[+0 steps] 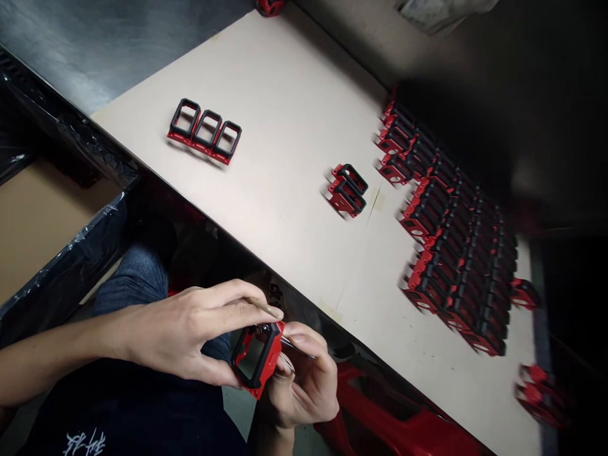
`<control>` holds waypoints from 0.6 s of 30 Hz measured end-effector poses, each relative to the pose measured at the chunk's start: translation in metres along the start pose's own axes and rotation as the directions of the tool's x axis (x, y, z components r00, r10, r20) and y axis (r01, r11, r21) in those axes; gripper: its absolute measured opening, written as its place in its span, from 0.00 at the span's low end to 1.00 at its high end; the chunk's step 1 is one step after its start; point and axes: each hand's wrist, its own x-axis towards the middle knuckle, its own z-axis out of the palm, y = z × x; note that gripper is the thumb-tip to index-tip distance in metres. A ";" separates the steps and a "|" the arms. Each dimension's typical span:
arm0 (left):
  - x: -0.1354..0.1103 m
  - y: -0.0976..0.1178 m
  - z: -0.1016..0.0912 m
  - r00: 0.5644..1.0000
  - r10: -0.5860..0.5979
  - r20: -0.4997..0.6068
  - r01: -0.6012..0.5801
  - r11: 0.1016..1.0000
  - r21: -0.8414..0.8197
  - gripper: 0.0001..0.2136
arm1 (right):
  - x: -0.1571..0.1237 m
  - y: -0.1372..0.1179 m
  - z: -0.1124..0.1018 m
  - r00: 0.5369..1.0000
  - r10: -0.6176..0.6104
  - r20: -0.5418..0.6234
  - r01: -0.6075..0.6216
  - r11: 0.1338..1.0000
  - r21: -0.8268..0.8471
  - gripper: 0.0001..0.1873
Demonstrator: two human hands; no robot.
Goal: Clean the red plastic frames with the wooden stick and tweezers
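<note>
My left hand is closed on a small red and black plastic frame, fingers over its top and thumb along its lower edge. The frame is tilted, with a rectangular opening through it. At its right side, my right hand pinches a thin two-pronged metal tool that looks like tweezers. Its tips are hidden behind the frame. A small shiny metal part shows inside the upper end of the frame. Both hands are in front of the table edge, above my lap.
On the pale table stand a row of three like frames, a pair of frames and a large block of several frames at right. Left is a box lined with black plastic. Red shapes lie below the table edge.
</note>
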 end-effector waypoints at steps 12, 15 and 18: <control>-0.002 0.000 0.000 1.000 -0.020 0.007 0.020 1.000 0.011 0.26 | 0.001 -0.004 0.004 0.999 0.041 0.013 -0.042 0.998 0.038 0.08; -0.002 0.000 0.000 1.000 -0.021 0.009 0.021 1.000 0.012 0.26 | 0.000 -0.004 0.005 0.998 0.058 0.016 -0.058 0.998 0.038 0.08; -0.002 -0.001 0.000 1.000 -0.008 0.002 0.008 1.000 0.001 0.25 | -0.001 -0.005 0.006 0.998 0.064 0.013 -0.064 0.997 0.030 0.08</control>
